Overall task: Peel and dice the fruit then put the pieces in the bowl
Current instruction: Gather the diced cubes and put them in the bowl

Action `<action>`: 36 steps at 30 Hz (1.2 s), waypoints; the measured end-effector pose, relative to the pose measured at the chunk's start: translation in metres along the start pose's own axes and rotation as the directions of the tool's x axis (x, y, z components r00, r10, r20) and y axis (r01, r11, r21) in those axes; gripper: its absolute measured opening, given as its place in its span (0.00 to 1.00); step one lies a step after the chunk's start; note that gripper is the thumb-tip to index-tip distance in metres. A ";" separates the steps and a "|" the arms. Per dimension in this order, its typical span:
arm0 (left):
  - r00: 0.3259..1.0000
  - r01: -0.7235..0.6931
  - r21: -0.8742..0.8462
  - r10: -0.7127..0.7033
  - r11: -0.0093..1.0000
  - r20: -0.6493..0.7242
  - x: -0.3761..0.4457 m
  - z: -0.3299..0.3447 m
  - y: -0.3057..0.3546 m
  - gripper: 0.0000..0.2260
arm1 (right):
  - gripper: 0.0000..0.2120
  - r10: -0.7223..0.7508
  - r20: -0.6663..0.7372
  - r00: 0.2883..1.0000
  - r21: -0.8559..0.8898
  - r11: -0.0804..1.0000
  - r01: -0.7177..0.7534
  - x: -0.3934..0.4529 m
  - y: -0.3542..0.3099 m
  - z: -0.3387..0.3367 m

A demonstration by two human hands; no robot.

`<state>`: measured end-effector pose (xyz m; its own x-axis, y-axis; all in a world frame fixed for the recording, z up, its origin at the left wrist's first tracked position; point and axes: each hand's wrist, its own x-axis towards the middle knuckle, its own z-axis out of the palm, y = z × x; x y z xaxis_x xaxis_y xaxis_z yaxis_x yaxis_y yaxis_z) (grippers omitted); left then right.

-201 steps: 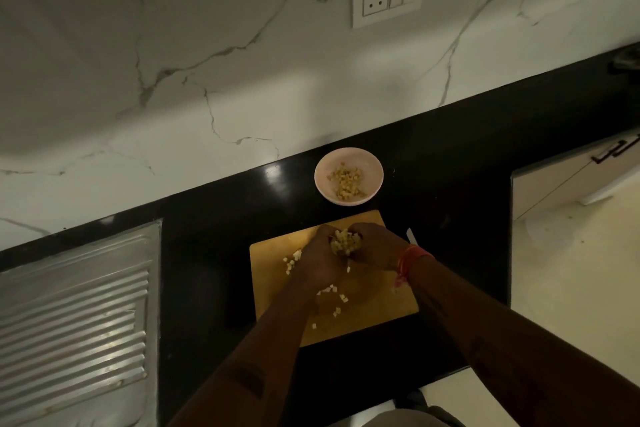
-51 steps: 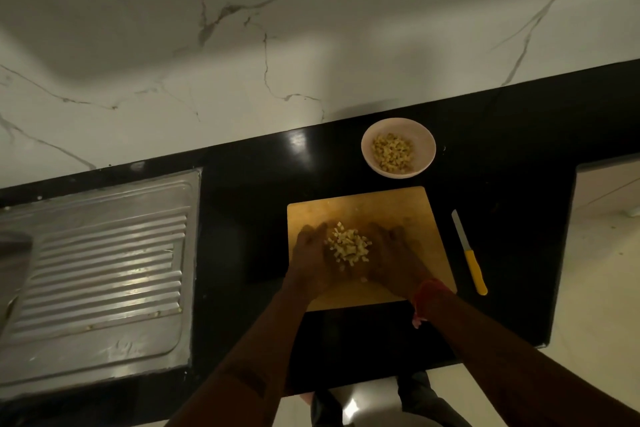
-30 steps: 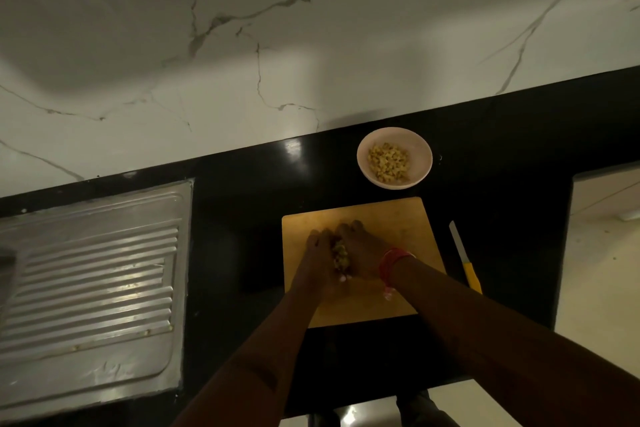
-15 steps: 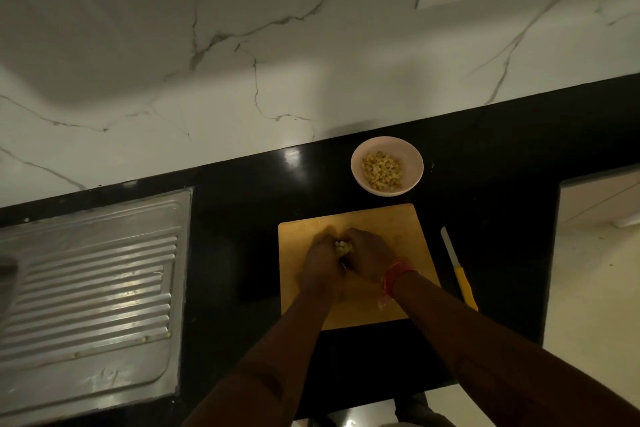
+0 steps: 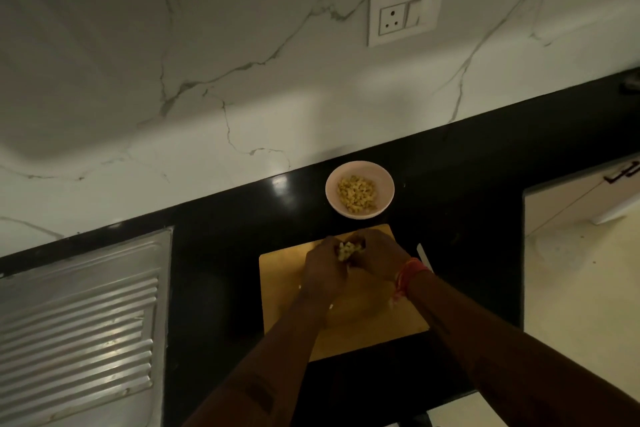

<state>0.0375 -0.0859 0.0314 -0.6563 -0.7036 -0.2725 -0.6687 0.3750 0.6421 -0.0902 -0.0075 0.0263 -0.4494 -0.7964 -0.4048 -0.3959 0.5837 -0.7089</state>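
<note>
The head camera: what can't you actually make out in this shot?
- Knife: only the blade tip shows; the right hand and forearm cover the rest.
- Diced fruit: mostly hidden between the cupped left hand and right hand.
- Which fruit: pieces too small and dim.
- Draining board: cut off by the left edge.

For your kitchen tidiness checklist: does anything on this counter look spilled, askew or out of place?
Little stands out. A few stray fruit bits lie loose on the cutting board, away from the diced fruit cupped between both hands. The bowl sits upright.
</note>
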 end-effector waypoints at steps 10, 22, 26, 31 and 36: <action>0.995 -0.069 -0.048 0.065 0.996 -0.078 0.079 -0.025 0.073 0.14 | 0.22 0.013 -0.138 0.990 0.142 0.990 0.007 0.037 -0.028 -0.095; 0.981 0.173 -0.084 -0.164 0.981 0.103 0.179 -0.018 0.092 0.16 | 0.19 0.209 -0.028 0.978 0.145 0.968 -0.203 0.107 -0.034 -0.118; 0.979 0.202 -0.111 -0.198 0.973 0.046 0.180 -0.017 0.088 0.17 | 0.17 0.228 -0.145 0.963 0.144 0.968 -0.207 0.119 -0.019 -0.114; 0.984 0.176 -0.190 -0.177 0.966 0.014 0.163 -0.013 0.082 0.14 | 0.10 0.203 -0.244 0.948 0.162 0.973 -0.167 0.104 -0.025 -0.106; 0.974 0.224 -0.277 -0.225 0.934 0.028 0.116 0.007 0.048 0.09 | 0.12 0.171 -0.155 0.973 0.125 0.980 -0.153 0.068 -0.008 -0.072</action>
<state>-0.0735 -0.1449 0.0256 -0.4982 -0.7527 -0.4304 -0.6751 0.0253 0.7373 -0.1751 -0.0545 0.0459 -0.6291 -0.6504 -0.4257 -0.2196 0.6741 -0.7052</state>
